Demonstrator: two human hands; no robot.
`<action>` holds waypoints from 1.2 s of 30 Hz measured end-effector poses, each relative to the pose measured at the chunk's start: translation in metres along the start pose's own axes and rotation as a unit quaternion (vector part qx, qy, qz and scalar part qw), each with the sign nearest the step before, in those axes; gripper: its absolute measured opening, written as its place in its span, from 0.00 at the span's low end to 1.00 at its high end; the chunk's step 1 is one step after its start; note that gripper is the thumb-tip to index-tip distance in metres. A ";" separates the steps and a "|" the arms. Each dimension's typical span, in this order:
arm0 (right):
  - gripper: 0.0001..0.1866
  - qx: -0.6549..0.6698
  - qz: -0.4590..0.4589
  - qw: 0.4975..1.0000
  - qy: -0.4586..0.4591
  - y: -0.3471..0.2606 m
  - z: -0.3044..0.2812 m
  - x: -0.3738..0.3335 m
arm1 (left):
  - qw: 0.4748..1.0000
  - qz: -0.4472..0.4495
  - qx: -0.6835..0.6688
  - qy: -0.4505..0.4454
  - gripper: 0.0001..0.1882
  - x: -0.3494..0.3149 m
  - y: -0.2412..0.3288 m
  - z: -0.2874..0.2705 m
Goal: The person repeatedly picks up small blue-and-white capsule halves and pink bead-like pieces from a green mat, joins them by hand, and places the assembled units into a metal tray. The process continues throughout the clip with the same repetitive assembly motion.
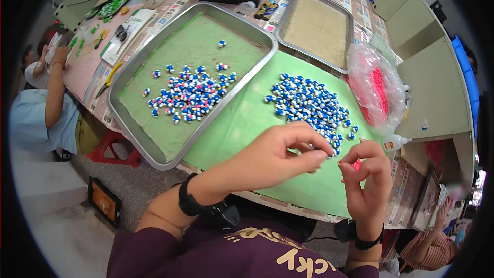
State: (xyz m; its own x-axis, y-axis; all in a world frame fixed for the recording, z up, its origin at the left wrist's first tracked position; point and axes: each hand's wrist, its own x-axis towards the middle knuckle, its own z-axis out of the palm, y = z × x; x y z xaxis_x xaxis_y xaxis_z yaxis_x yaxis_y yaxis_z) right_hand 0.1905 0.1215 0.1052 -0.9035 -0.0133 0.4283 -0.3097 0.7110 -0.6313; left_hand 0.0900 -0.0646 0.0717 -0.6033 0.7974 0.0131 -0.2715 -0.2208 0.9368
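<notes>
Above the green mat (288, 195), my left hand (280, 154) is closed in a pinch of thumb and index finger. What it holds, if anything, is too small to make out. Close to its right is my right hand (369, 180), its thumb and index tips together. Pink bits (356, 164) show through its curled fingers; whether they are held or lie behind cannot be told. Just beyond my left hand lies a heap of small blue-and-white figures (303, 100). A metal tray (177, 23) at left holds similar figures with pink parts (193, 92).
A plastic bag of pink pieces (378, 92) lies at right, beside a small glue bottle (395, 142). Another metal tray (319, 23) stands at the back. Yellow-handled pliers (109, 80) rest left of the near tray. A person (43, 118) sits at far left.
</notes>
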 end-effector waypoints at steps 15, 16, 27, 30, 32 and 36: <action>0.15 0.043 -0.061 0.997 0.034 0.006 0.005 0.016 | 0.993 -0.006 -0.114 0.019 0.05 0.015 -0.001 -0.004; 0.14 0.042 -0.062 0.995 0.065 0.010 0.003 0.015 | 0.995 0.012 -0.087 0.043 0.06 0.015 0.006 -0.008; 0.12 0.008 0.041 0.995 0.091 0.033 -0.015 -0.023 | 0.908 -0.007 0.408 0.091 0.06 -0.023 -0.013 -0.042; 0.12 -0.004 0.022 0.996 0.084 0.024 -0.012 -0.019 | 0.864 0.028 0.499 0.064 0.07 -0.025 -0.027 -0.034; 0.13 -0.019 0.015 0.996 0.083 0.022 -0.015 -0.018 | 0.854 0.043 0.516 0.050 0.07 -0.022 -0.031 -0.027; 0.13 -0.019 0.021 0.996 0.088 0.023 -0.017 -0.022 | 0.818 0.055 0.571 0.038 0.06 -0.022 -0.034 -0.025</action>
State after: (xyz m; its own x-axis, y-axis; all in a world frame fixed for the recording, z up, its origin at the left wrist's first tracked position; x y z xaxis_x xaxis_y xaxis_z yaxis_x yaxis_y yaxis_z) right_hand 0.2081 0.1505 0.0926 -0.8481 0.1381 0.5116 -0.2588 0.7345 -0.6274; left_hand 0.0939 -0.0887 0.0313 -0.6343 0.7605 0.1390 0.6386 0.4141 0.6486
